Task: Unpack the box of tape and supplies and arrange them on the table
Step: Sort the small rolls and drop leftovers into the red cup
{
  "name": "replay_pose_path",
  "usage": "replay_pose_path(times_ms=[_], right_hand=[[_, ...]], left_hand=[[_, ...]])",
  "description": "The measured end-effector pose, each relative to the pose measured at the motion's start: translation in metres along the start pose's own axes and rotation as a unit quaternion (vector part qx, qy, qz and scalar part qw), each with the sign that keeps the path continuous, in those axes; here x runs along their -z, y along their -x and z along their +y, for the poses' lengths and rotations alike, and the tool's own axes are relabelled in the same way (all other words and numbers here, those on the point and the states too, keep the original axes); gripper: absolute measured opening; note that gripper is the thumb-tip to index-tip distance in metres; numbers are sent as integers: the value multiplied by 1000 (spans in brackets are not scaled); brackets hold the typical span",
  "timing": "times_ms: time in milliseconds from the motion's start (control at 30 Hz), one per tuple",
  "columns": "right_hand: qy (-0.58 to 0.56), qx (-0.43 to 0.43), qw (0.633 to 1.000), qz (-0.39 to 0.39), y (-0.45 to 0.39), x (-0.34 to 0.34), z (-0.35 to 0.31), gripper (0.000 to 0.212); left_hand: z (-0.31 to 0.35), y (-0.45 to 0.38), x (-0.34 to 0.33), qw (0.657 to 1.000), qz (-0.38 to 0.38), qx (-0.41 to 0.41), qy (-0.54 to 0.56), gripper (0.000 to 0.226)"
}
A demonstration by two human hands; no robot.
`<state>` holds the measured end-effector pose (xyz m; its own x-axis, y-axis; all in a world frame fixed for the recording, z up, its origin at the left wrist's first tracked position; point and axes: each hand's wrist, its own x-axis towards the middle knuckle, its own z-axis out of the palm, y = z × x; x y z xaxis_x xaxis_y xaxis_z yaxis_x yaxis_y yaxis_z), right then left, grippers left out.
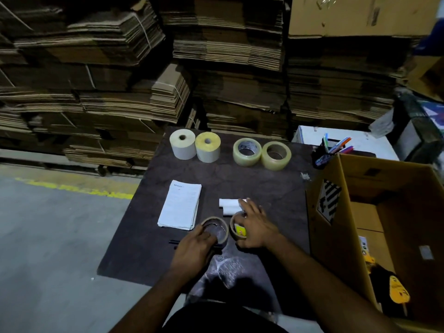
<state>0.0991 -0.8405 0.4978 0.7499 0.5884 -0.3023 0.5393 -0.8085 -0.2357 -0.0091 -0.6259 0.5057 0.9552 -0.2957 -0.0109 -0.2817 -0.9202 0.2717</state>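
At the near edge of the dark surface [240, 179], two empty cardboard tape cores sit side by side, w/ both hands on them. Left hand [192, 249] curls its fingers over the rim of the left core [214, 228], gripping it. Right hand [254, 228] rests over the right core [237, 230], fingers spread and bent round it; a small yellow item [240, 231] shows inside that core, can't tell what it is. Just behind the right hand lie two small white paper rolls [228, 206], touching each other. Left of those, a stack of printed sheets [181, 206] lies flat. Along the far edge: two label rolls [195, 145] touching, then, a bit apart to the right, two clear packing tape rolls [262, 152] also touching. Open cardboard box [374, 212] stands at the right, against the surface edge; behind its far corner, a holder w/ coloured pens [332, 149]. Bundled flat cartons [144, 68] stacked high behind everything.
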Motion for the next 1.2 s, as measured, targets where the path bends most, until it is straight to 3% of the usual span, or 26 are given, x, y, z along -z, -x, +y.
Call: replay_pose_path(times_ms=[300,500,600,667,733,800,1000,1200], right_hand=[[-28,13,998,56,36,-8,0,61],[-14,-6,996,93,52,-3,-4,71],[-30,-45,993,105,61,-2,-4,74],[-17,-58,993,104,66,-4,-8,71],[-2,-67,993,101,69,-9,-14,64],[-10,-83,992,97,70,-14,-19,55],[-69,-157,979,113,79,-26,-40,26],[-121,-199,930,284,106,-43,-56,10]], left_hand=[[0,-7,-2,1000,-13,-20,-13,20],[9,-22,19,997,52,24,49,26],[6,-32,21,999,-21,12,47,42],[6,-34,16,995,-92,-28,-22,50],[9,-32,9,985,-120,-74,-100,37],[12,-28,9,984,-108,-77,-117,24],[8,-22,5,988,-54,-106,-95,37],[4,-6,5,993,29,-114,17,19]])
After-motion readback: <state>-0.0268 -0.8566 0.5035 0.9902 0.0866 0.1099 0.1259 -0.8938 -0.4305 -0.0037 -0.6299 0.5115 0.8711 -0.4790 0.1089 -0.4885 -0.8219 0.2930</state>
